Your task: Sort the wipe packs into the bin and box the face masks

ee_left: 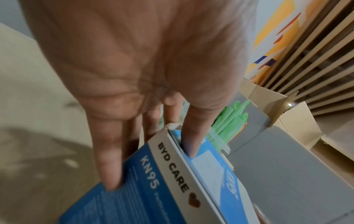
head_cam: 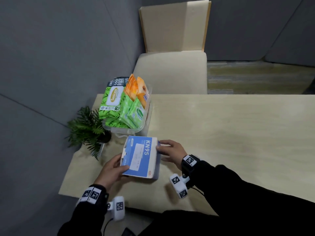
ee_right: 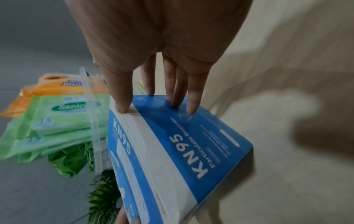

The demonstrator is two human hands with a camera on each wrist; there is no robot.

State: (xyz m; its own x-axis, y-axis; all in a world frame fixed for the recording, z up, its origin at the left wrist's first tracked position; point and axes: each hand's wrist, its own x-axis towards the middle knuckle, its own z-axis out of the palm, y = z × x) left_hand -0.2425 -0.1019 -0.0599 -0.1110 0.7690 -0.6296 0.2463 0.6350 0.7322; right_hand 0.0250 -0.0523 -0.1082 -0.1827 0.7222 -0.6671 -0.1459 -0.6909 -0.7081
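Observation:
The blue and white KN95 face mask box (head_cam: pixel 141 157) is held tilted between both hands, low over the pale table (head_cam: pixel 221 133). My left hand (head_cam: pixel 119 166) grips its near left end, with the thumb (ee_left: pixel 189 144) on the top panel and the fingers (ee_left: pixel 111 166) on the other face. My right hand (head_cam: pixel 162 147) holds the far right end, with the thumb on the edge and the fingers (ee_right: pixel 189 104) on the side. Green wipe packs (head_cam: pixel 114 103) and orange wipe packs (head_cam: pixel 138 89) stand in the clear bin (head_cam: pixel 146 123) just beyond the box.
A small potted plant (head_cam: pixel 88 128) stands at the table's left edge beside the bin. A beige chair (head_cam: pixel 172 65) faces the table's far side. Grey walls close in on the left. The tabletop stretches away to the right.

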